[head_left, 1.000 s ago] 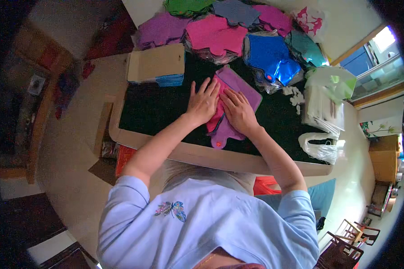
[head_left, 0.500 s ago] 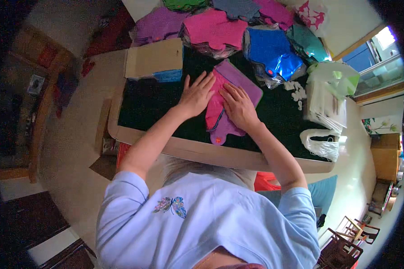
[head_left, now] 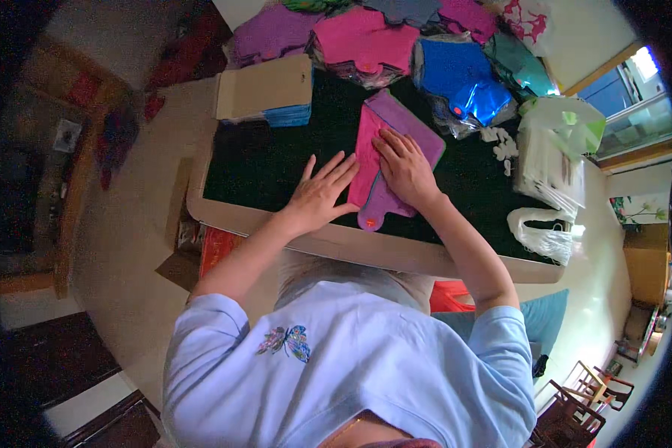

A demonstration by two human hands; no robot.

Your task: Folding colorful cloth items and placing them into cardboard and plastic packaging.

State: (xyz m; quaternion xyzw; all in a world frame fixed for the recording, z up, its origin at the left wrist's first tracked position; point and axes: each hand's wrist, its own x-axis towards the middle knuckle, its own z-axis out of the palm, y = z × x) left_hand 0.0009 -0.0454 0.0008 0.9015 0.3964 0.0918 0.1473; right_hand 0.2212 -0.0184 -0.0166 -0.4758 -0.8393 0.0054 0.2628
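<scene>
A folded fabric piece (head_left: 425,142), purple with a pink flap laid over its left side, lies on the dark green table covering. At its near end is a rounded purple tab with a small orange-red spot. My right hand (head_left: 407,168) rests flat on the middle of the fold, fingers pointing away from me. Fingers spread, my left hand (head_left: 321,196) lies along the flap's left edge, its thumb by the lower corner. Neither hand grips anything. Part of the fabric is hidden under my right hand.
Stacks of pink fabric pieces (head_left: 366,41), purple ones (head_left: 272,33) and shiny blue ones (head_left: 455,71) line the far side. A cardboard-topped stack (head_left: 265,89) stands far left. At right are clear plastic bags (head_left: 552,164), white scraps (head_left: 500,142) and a white string bundle (head_left: 537,235).
My left hand has moved down and toward me, off the pink flap to its left edge. The flap now lies smoother. My right hand stays on the fabric; the view has shifted slightly.
</scene>
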